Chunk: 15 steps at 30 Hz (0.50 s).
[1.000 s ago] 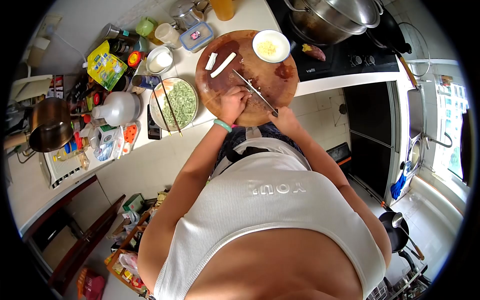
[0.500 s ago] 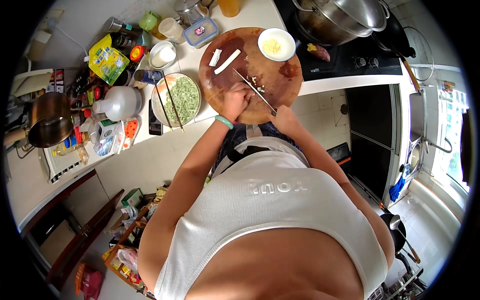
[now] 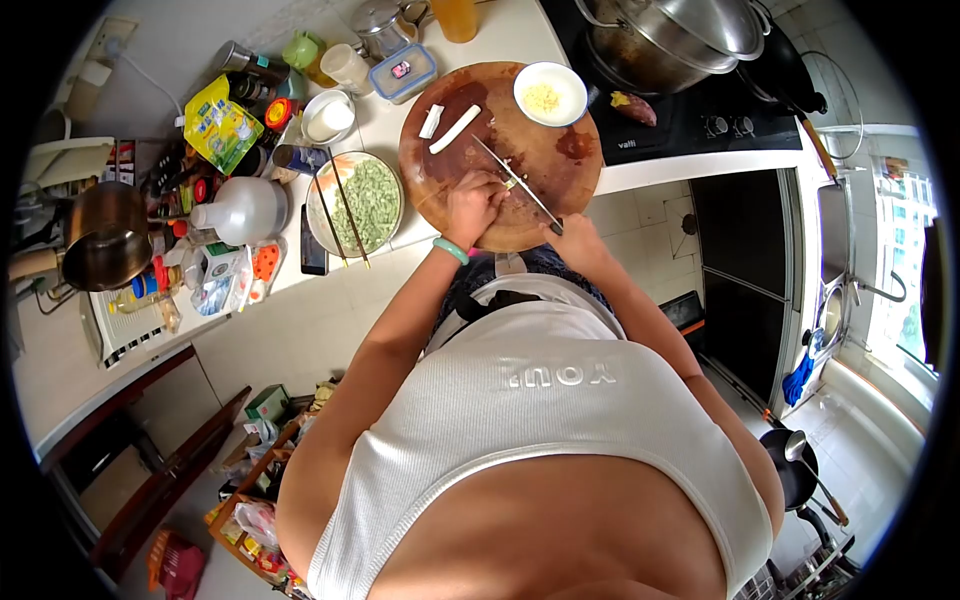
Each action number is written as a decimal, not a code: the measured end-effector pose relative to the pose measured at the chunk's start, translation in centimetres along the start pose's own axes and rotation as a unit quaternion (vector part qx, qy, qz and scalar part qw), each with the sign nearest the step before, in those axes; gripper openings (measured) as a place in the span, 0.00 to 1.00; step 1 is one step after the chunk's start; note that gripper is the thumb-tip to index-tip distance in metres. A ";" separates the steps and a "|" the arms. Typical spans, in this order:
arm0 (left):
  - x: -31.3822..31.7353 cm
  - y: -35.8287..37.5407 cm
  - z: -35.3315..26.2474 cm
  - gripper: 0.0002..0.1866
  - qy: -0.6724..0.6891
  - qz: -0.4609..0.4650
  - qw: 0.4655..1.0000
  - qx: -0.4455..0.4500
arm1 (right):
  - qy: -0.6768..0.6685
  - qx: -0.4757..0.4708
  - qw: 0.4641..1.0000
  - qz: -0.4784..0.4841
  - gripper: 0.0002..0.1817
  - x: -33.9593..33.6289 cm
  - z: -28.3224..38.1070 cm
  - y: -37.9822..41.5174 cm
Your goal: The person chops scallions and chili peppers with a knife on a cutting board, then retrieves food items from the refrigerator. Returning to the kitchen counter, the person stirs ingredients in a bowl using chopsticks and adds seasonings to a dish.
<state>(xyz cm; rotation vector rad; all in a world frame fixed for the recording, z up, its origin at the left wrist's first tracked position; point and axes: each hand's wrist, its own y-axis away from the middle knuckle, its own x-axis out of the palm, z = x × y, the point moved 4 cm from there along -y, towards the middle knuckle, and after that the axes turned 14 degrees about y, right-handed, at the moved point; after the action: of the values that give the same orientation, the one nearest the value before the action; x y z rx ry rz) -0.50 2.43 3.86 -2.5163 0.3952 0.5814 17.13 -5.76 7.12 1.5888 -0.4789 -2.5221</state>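
Your right hand point(image 3: 578, 240) sat at the near edge of the round wooden cutting board point(image 3: 540, 140), fingers wrapped tight around the handle of the knife point(image 3: 515, 183), whose blade ran diagonally up and left across the board. Your left hand point(image 3: 472, 207), with a green bangle point(image 3: 450, 250) at the wrist, pressed down just left of the blade, fingers curled together over a small piece of food that I could not make out. A few tiny chopped bits lay beside the blade. Farther up the board lay two pale white sticks point(image 3: 452, 128), apart from your hands, and a small white bowl point(image 3: 550, 93) of yellowish mince stood on the far rim. Left of the board, a plate of green vegetable pieces point(image 3: 365, 200) carried chopsticks point(image 3: 338, 215).
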 end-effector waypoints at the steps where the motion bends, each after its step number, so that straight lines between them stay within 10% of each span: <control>1: 0.0 0.1 0.1 0.06 0.000 0.000 1.000 -0.001 | 0.000 0.000 1.000 0.001 0.21 0.0 0.0 0.0; 15: -0.1 0.3 0.7 0.02 0.015 0.014 1.000 -0.007 | 0.062 -0.036 0.996 -0.060 0.19 2.3 1.0 -0.3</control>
<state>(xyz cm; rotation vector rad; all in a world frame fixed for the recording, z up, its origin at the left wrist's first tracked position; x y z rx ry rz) -0.90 2.63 3.22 -2.5395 0.4383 0.5589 15.26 -5.88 5.39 1.7833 -0.2831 -2.4743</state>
